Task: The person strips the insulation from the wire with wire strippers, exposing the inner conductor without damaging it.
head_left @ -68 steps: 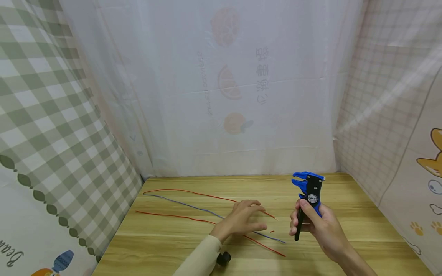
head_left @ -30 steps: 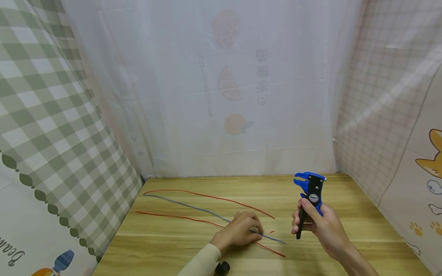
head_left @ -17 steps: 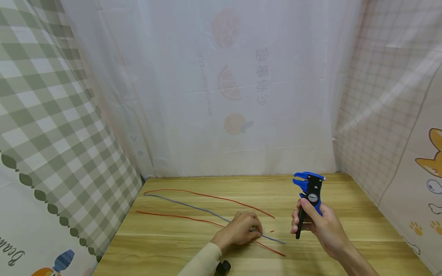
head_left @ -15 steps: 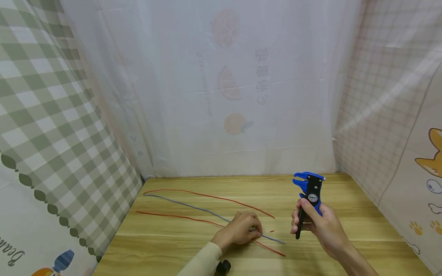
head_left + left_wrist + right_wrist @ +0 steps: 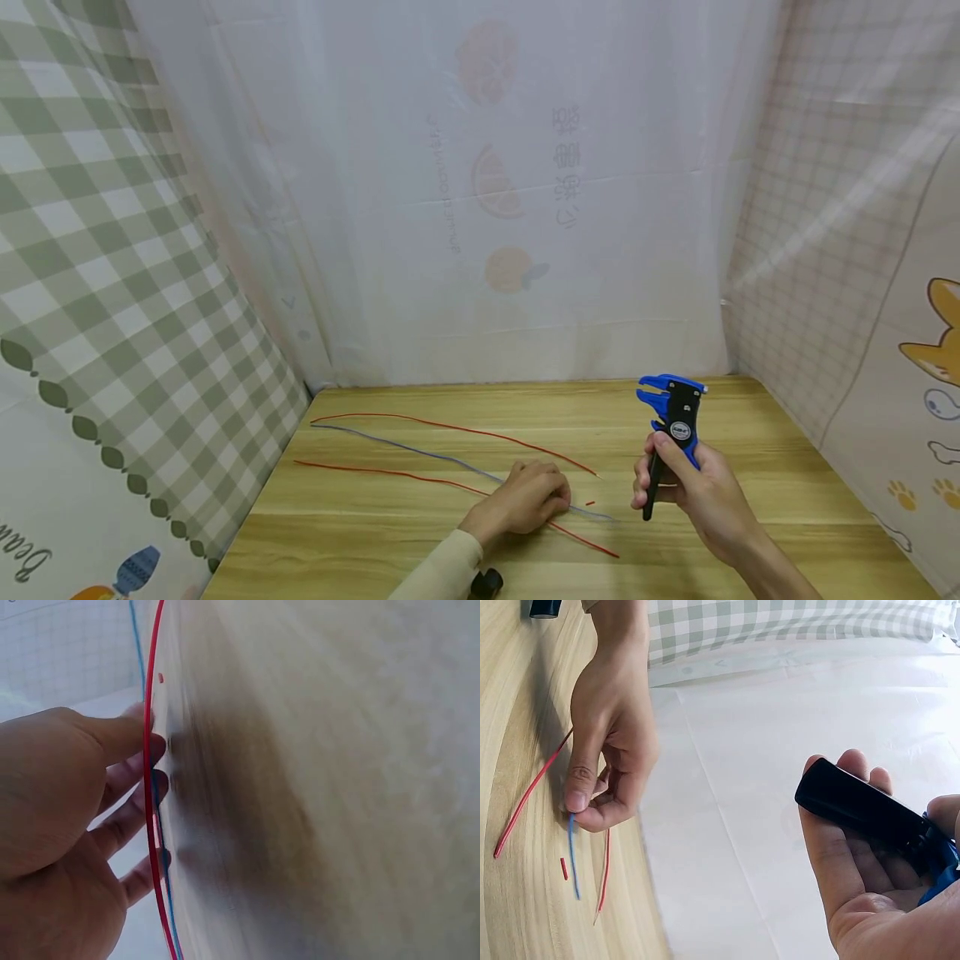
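My left hand (image 5: 527, 497) pinches the blue wire (image 5: 574, 862) between thumb and forefinger, near the wire's right end and close to the tabletop. One red wire (image 5: 585, 540) passes under that hand, its right end lying on the wood. Farther back lies a second red wire (image 5: 480, 431), whose right tip shows bare metal. A short red piece of insulation (image 5: 590, 502) rests just right of the left hand. My right hand (image 5: 693, 492) grips a blue and black wire stripper (image 5: 678, 421) by its handles, raised over the table's right side with its jaws apart and pointing up.
The wooden tabletop (image 5: 360, 533) ends at a pale printed curtain (image 5: 405, 333) behind. A green checked cloth (image 5: 150, 250) hangs at the left and a patterned one (image 5: 825, 250) at the right. Below the left wrist is a black object (image 5: 487, 583).
My left hand has come down from its spread pose onto the blue wire and now pinches it. The wire's right end has shifted slightly just now. The right hand stays nearly still with the wire stripper.
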`<action>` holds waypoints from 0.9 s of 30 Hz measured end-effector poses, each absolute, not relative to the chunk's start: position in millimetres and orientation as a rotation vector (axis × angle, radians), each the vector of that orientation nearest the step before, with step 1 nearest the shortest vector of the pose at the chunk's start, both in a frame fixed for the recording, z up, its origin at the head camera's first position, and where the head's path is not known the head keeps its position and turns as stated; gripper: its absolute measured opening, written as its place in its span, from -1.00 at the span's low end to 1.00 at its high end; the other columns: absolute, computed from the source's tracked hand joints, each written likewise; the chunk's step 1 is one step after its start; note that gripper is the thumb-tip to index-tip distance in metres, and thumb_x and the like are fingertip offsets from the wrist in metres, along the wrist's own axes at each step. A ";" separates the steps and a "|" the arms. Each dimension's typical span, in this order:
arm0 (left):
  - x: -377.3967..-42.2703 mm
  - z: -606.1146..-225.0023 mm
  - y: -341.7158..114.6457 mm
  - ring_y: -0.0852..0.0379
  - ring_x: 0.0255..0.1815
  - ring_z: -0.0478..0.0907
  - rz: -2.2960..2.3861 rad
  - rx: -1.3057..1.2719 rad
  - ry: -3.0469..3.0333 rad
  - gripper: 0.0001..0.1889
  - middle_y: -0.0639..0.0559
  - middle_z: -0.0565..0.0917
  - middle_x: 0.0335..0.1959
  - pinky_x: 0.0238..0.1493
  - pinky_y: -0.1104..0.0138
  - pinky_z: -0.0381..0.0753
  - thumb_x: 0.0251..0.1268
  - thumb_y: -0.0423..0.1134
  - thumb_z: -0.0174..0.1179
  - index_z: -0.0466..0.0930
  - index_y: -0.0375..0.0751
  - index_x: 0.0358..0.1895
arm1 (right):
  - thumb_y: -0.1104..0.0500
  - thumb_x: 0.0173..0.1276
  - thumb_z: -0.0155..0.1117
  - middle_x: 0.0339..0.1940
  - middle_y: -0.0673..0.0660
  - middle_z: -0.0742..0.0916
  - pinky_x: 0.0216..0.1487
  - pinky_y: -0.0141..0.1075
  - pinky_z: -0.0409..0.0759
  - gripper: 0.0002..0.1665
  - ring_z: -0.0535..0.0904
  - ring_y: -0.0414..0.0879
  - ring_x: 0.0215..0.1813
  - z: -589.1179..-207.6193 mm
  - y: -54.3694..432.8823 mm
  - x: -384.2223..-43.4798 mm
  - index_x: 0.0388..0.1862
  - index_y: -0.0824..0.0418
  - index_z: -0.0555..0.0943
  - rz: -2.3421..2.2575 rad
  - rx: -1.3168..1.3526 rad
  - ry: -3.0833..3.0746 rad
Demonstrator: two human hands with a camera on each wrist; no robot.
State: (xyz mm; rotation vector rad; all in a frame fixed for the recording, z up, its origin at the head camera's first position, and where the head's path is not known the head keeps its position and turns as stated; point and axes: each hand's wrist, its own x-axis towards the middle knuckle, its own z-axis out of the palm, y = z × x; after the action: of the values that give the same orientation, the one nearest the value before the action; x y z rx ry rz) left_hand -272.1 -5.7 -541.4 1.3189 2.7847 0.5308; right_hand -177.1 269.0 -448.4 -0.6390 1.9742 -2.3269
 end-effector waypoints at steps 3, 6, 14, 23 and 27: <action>-272.1 -542.0 -5.5 0.44 -0.02 0.53 0.596 1.299 2.801 -0.91 0.34 0.73 -0.11 0.14 0.34 0.40 0.73 -0.12 0.29 0.72 0.14 -0.09 | 0.20 0.96 -0.29 -0.26 -0.02 0.79 -0.10 0.03 0.92 -0.67 0.86 -0.04 -0.30 -448.7 269.1 -177.3 0.09 0.23 0.49 -2.331 -0.650 1.967; -273.2 -541.3 -4.8 0.46 -0.08 0.53 0.678 1.311 2.824 -0.91 0.31 0.75 -0.13 0.13 0.40 0.48 0.74 -0.16 0.28 0.72 0.10 -0.09 | 0.21 0.96 -0.29 -0.26 -0.02 0.79 -0.10 0.02 0.92 -0.67 0.87 -0.04 -0.29 -448.8 269.1 -177.4 0.09 0.25 0.48 -2.335 -0.655 1.960; -273.6 -530.2 -6.8 0.47 -0.20 0.42 0.997 1.301 2.756 -0.86 0.14 0.76 -0.11 -0.11 0.61 0.49 0.82 -0.21 0.14 0.69 -0.08 0.02 | 0.23 0.96 -0.31 -0.25 -0.03 0.79 -0.11 0.03 0.92 -0.65 0.87 -0.03 -0.30 -447.4 268.7 -177.3 0.09 0.22 0.50 -2.330 -0.693 1.969; -270.7 -510.9 -9.3 0.31 -0.09 0.53 1.312 1.315 2.732 -0.85 -0.06 0.78 -0.04 0.02 0.52 0.59 0.83 -0.31 0.11 0.68 -0.25 0.10 | 0.24 0.96 -0.31 -0.25 -0.01 0.79 -0.10 0.04 0.91 -0.67 0.87 0.00 -0.30 -446.3 267.2 -175.8 0.10 0.22 0.48 -2.319 -0.700 1.969; -270.0 -500.4 -9.9 0.17 -0.08 0.64 1.420 1.387 2.810 -0.87 -0.08 0.80 -0.06 0.03 0.41 0.68 0.80 -0.36 0.15 0.69 -0.27 0.06 | 0.25 0.95 -0.32 -0.25 -0.01 0.79 -0.10 0.03 0.91 -0.67 0.86 0.02 -0.29 -445.7 266.5 -175.3 0.10 0.21 0.47 -2.307 -0.721 1.975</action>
State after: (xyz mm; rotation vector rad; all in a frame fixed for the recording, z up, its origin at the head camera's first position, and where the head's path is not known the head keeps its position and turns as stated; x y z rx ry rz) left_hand -270.0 -9.9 -500.4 1.3866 2.8101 1.4204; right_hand -175.3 266.5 -445.7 -0.7212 1.9753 -2.3069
